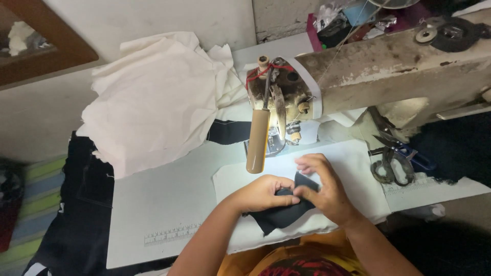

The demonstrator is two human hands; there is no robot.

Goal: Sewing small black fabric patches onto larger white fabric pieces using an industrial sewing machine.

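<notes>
Both hands meet over a small piece of black fabric (284, 212) lying on a white cloth panel (353, 168) at the near edge of the bench (169, 204). The left hand (266, 193) pinches its upper edge with curled fingers; the right hand (325, 189) grips the same edge, apparently folding it. The sewing machine (378, 66) stands just behind, scissors (393, 166) to the right, cream cloth (153, 97) heaped at left.
</notes>
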